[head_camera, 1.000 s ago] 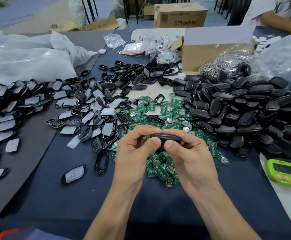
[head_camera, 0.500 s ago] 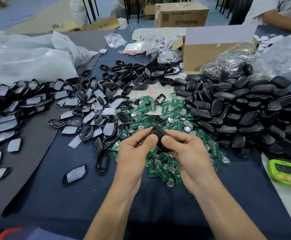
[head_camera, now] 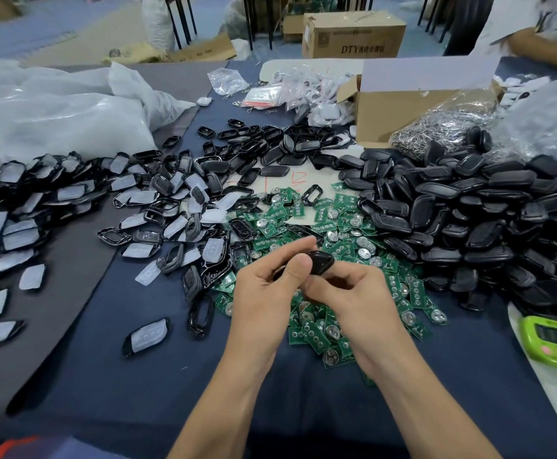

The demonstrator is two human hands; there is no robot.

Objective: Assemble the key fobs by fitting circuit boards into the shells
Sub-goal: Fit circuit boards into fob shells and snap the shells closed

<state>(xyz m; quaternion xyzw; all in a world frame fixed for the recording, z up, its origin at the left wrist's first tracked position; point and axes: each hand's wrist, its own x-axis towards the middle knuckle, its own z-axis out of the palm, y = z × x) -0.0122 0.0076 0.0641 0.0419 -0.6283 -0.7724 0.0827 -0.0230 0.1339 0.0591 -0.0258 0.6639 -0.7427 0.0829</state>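
Since 1.0 s ago: the key fob has turned from level between the two thumbs to tilted, its far end raised. The left forefinger has come off it and points out straight.

Grip: the left hand pins the fob's near end under its thumb. The right hand curls its fingers around the fob from the other side, thumb tucked underneath. Both hands clamp the one fob. The seam of the fob is hidden by the fingers, so I cannot tell whether it is fully closed.

Position: the fob is held in the air over the near part of the heap of green circuit boards, not touching it.

Around the heap of green circuit boards:
- Right of it and touching its edge, a deep pile of black shells.
- Left of it, scattered shell halves with white button pads.
- Near left, well apart, one shell half lying alone on the navy cloth.
- Behind it, past more shells, an open cardboard box.
- Near right, beyond the black shells, a green timer.
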